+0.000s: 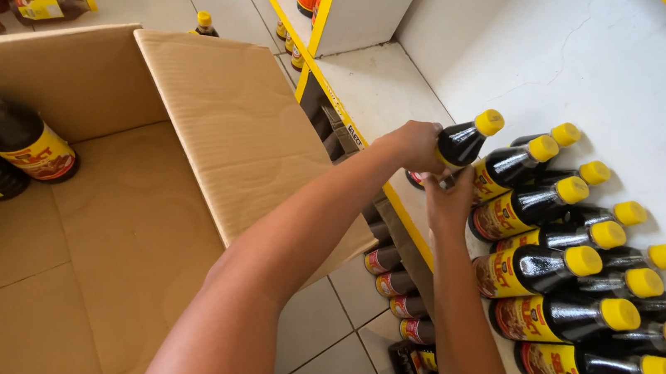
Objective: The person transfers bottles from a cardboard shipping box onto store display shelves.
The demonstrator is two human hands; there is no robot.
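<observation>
At centre right of the frame, the left hand (414, 146) is closed around a dark sauce bottle (462, 144) with a yellow cap, tilting it at the row's end. Just below, the right hand (447, 199) touches its base, fingers loosely curled, apparently steadying it. Ranked bottles (561, 315) fill the white shelf (584, 41); a nearly emptied cardboard box (138, 234) sits left, within easy reach.
</observation>
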